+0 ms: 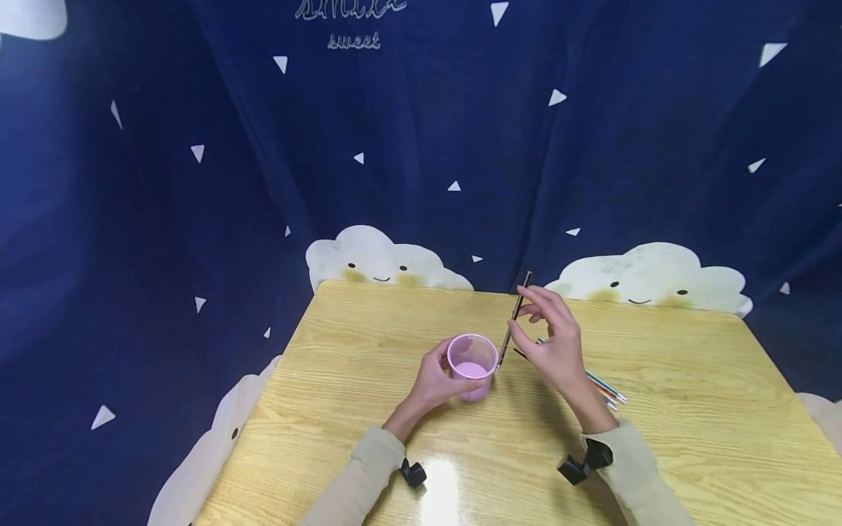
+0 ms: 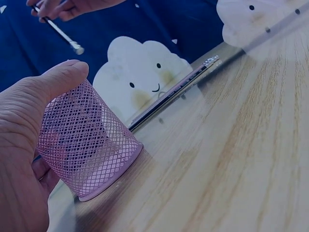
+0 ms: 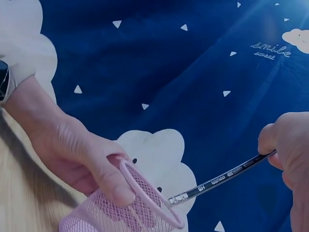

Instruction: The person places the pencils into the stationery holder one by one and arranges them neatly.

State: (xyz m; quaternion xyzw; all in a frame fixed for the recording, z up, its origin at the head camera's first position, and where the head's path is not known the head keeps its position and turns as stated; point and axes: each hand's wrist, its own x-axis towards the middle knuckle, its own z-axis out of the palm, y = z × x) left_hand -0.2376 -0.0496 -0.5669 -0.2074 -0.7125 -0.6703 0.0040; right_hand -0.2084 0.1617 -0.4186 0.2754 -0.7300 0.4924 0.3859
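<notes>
While the right hand (image 1: 552,343) pinches it well above its lower end, the black pencil (image 3: 223,177) hangs on the right of the pink mesh cup (image 2: 91,140), eraser end down. Long axis is steep, not plumb: bottom leans toward the cup, top tips away from the person and right. Key relation is eraser end vs. rim: in the head view it sits just beside the rim's right edge, outside the mouth (right-wrist view overlaps the two, but left-wrist view shows a gap, so I read them as apart). Right fingers are narrow, thumb against fingertips with the shaft between. Left hand (image 1: 437,380) holds the cup from its left side, thumb across the near wall, fingers round the back. So right hand owns the pencil, left owns the cup, mouth facing up between them. Further right, more pencils (image 1: 607,387) lie on the wooden table (image 1: 368,343), partly hidden under the right forearm. Dark blue curtain (image 1: 408,146) behind.
</notes>
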